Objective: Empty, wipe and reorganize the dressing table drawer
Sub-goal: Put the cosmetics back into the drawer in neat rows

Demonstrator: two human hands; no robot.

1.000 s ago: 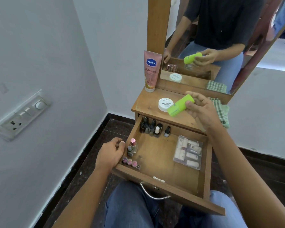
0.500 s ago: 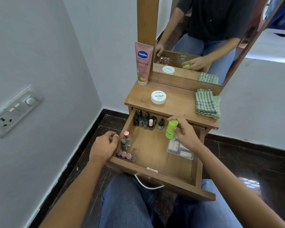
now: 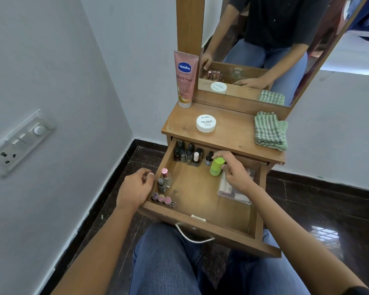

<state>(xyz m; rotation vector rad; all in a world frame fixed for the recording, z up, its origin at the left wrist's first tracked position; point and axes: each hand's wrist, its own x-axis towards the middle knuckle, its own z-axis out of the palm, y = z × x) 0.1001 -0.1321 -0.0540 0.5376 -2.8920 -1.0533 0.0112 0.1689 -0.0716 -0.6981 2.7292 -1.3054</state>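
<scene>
The wooden drawer (image 3: 202, 196) is pulled out over my knees. My right hand (image 3: 234, 171) grips a lime-green bottle (image 3: 216, 167), standing upright near the drawer's back, right of a row of dark nail polish bottles (image 3: 188, 154). A clear plastic pouch (image 3: 234, 191) of small items lies under my right wrist at the drawer's right side. My left hand (image 3: 136, 188) rests curled on the drawer's left wall, beside a pink-capped bottle (image 3: 166, 177) and small pink jars (image 3: 161, 198).
On the tabletop (image 3: 232, 135) stand a pink Vaseline tube (image 3: 185, 78), a white nail polish remover tub (image 3: 206, 123) and a folded green checked cloth (image 3: 270, 130). A mirror (image 3: 275, 39) rises behind. A wall with a switch plate (image 3: 17, 143) is close on the left.
My right hand carried the green bottle down from above the tabletop into the drawer and moved it back beside the nail polish row. My left hand stayed on the drawer's left wall.
</scene>
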